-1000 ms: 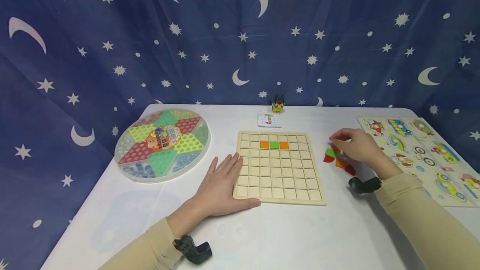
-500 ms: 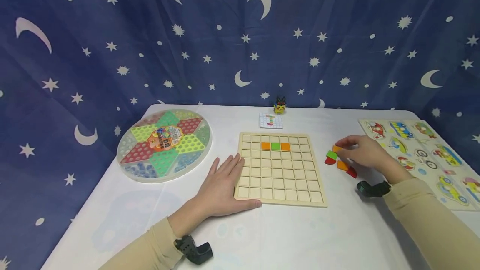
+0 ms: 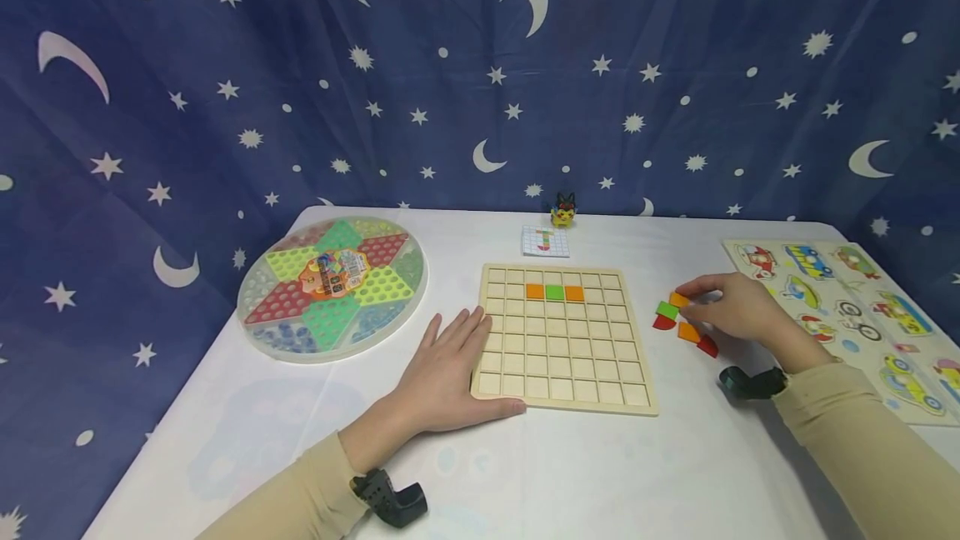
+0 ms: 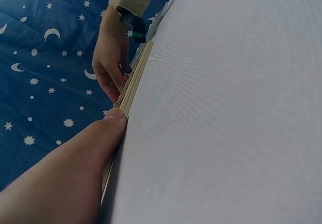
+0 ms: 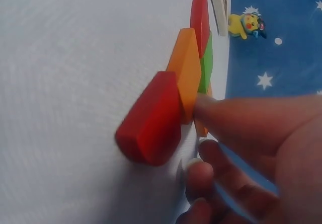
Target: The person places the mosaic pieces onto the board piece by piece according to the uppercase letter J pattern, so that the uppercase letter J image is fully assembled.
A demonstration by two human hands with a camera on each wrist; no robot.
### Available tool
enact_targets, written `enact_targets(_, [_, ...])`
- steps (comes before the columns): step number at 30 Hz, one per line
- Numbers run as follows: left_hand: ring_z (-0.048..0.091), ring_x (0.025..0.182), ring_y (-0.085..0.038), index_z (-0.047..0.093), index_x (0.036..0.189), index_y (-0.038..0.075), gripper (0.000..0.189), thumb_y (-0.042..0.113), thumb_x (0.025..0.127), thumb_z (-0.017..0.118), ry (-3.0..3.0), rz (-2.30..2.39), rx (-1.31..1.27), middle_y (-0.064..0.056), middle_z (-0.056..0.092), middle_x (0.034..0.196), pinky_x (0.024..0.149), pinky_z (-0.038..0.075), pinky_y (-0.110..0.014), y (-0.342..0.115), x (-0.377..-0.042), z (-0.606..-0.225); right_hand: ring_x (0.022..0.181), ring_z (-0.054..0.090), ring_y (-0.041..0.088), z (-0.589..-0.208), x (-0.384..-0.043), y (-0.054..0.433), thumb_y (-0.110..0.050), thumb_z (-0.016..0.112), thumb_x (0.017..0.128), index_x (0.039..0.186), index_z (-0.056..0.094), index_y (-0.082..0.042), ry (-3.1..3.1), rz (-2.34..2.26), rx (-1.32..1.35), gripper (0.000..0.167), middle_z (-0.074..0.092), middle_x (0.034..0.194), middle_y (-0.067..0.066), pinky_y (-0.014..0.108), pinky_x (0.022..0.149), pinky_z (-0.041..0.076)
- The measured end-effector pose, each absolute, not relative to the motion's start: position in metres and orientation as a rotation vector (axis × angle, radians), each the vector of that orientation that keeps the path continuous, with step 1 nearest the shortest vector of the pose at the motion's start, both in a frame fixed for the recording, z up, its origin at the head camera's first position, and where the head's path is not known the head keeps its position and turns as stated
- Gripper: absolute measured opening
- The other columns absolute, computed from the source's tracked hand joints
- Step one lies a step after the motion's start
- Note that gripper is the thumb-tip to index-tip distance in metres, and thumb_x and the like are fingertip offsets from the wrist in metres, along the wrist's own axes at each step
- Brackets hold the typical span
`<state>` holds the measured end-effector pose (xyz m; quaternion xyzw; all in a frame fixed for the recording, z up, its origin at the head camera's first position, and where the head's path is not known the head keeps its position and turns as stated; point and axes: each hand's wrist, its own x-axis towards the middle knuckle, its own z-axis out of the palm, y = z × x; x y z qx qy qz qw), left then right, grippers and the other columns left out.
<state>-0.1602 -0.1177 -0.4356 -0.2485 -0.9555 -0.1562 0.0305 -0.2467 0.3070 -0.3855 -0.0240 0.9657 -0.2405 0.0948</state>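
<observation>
A wooden grid board (image 3: 562, 367) lies mid-table, with two orange square tiles and a green one in a row near its top. My left hand (image 3: 442, 373) rests spread on the board's left edge, its thumb (image 4: 115, 114) along the near edge. To the board's right, my right hand (image 3: 738, 308) pinches an orange tile (image 3: 678, 299) between thumb and forefinger; the fingers partly hide it. Beside it lie a green tile (image 3: 667, 310), a red rounded piece (image 3: 663, 322), a second orange tile (image 3: 688, 332) and another red rounded piece (image 3: 707, 346).
A round Chinese checkers set (image 3: 333, 290) sits on the left. At the back are a small pattern card (image 3: 546, 242) and a yellow figurine (image 3: 563, 212). A picture puzzle board (image 3: 847, 315) lies right, partly under the right forearm. A starry curtain (image 3: 450, 90) hangs behind.
My right hand has shifted slightly right and down, uncovering more of the loose tiles; its fingertips are now at the upper orange one. My left hand keeps its place on the board.
</observation>
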Motion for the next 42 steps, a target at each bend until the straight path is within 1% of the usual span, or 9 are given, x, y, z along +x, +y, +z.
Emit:
enact_targets(5, [0.017, 0.155, -0.028, 0.029, 0.161, 0.003, 0.125, 0.094, 0.077, 0.047, -2.944, -0.483, -0.759, -0.013, 0.023, 0.168, 0.123, 0.002, -0.054, -0.118, -0.16, -0.435, 0.107, 0.053, 0.042, -0.386, -0.247, 0.307, -0.028, 0.077, 0.09, 0.128, 0.065, 0.0, 2.869, -0.747, -0.05, 0.048, 0.062, 0.124, 0.026, 0.057, 0.085, 0.049])
enact_targets(8, [0.017, 0.155, -0.028, 0.028, 0.161, 0.003, 0.125, 0.094, 0.077, 0.047, -2.95, -0.482, -0.756, -0.013, 0.023, 0.168, 0.123, 0.001, -0.053, -0.117, -0.16, -0.435, 0.099, 0.057, 0.038, -0.387, -0.247, 0.306, -0.027, 0.078, 0.089, 0.124, 0.063, 0.0, 2.88, -0.78, -0.044, 0.047, 0.062, 0.118, 0.025, 0.044, 0.077, 0.053])
enact_targets(10, [0.017, 0.155, -0.028, 0.028, 0.162, 0.003, 0.125, 0.094, 0.077, 0.047, -2.955, -0.485, -0.753, -0.013, 0.023, 0.168, 0.123, 0.001, -0.053, -0.118, -0.16, -0.435, 0.095, 0.058, 0.035, -0.387, -0.248, 0.306, -0.026, 0.078, 0.088, 0.121, 0.061, 0.0, 2.884, -0.796, -0.037, 0.046, 0.063, 0.114, 0.024, 0.035, 0.07, 0.052])
enact_targets(13, [0.017, 0.155, -0.027, 0.028, 0.162, 0.003, 0.125, 0.094, 0.077, 0.047, -2.961, -0.48, -0.749, -0.012, 0.022, 0.169, 0.123, 0.001, -0.053, -0.118, -0.16, -0.435, 0.089, 0.06, 0.032, -0.388, -0.25, 0.306, -0.026, 0.077, 0.09, 0.119, 0.06, -0.001, 2.891, -0.814, -0.031, 0.042, 0.063, 0.11, 0.023, 0.027, 0.065, 0.051])
enact_targets(20, [0.017, 0.155, -0.027, 0.027, 0.162, 0.004, 0.125, 0.094, 0.078, 0.047, -2.961, -0.471, -0.751, -0.012, 0.022, 0.169, 0.123, 0.002, -0.053, -0.119, -0.159, -0.433, 0.083, 0.059, 0.03, -0.383, -0.253, 0.298, -0.027, 0.072, 0.095, 0.118, 0.061, -0.002, 2.937, -0.855, -0.034, 0.035, 0.063, 0.109, 0.024, 0.03, 0.061, 0.052])
enact_targets(26, [0.017, 0.155, -0.028, 0.027, 0.162, 0.003, 0.126, 0.095, 0.077, 0.045, -2.958, -0.458, -0.755, -0.013, 0.022, 0.168, 0.123, 0.002, -0.054, -0.119, -0.159, -0.434, 0.077, 0.062, 0.026, -0.377, -0.253, 0.284, -0.029, 0.074, 0.095, 0.122, 0.062, -0.002, 2.91, -0.932, -0.06, 0.04, 0.063, 0.113, 0.025, 0.033, 0.061, 0.053])
enact_targets(32, [0.017, 0.155, -0.029, 0.027, 0.162, 0.003, 0.126, 0.095, 0.077, 0.045, -2.949, -0.466, -0.759, -0.014, 0.022, 0.168, 0.123, 0.002, -0.055, -0.119, -0.16, -0.434, 0.076, 0.063, 0.024, -0.375, -0.253, 0.266, -0.026, 0.072, 0.096, 0.118, 0.065, -0.003, 2.899, -0.966, -0.16, 0.033, 0.068, 0.107, 0.019, 0.034, 0.059, 0.051])
enact_targets(37, [0.016, 0.155, -0.029, 0.026, 0.162, 0.004, 0.126, 0.095, 0.077, 0.044, -2.954, -0.454, -0.755, -0.013, 0.021, 0.169, 0.123, 0.002, -0.054, -0.119, -0.161, -0.436, 0.075, 0.064, 0.023, -0.376, -0.255, 0.25, -0.028, 0.071, 0.097, 0.118, 0.065, -0.006, 2.862, -0.992, -0.171, 0.031, 0.069, 0.105, 0.016, 0.034, 0.059, 0.052])
enact_targets(42, [0.016, 0.155, -0.028, 0.027, 0.162, 0.004, 0.126, 0.096, 0.077, 0.043, -2.961, -0.452, -0.759, -0.012, 0.021, 0.169, 0.123, 0.001, -0.054, -0.118, -0.161, -0.436, 0.067, 0.062, 0.024, -0.377, -0.255, 0.235, -0.026, 0.069, 0.099, 0.12, 0.064, -0.006, 2.791, -1.031, -0.166, 0.03, 0.067, 0.102, 0.015, 0.036, 0.055, 0.054])
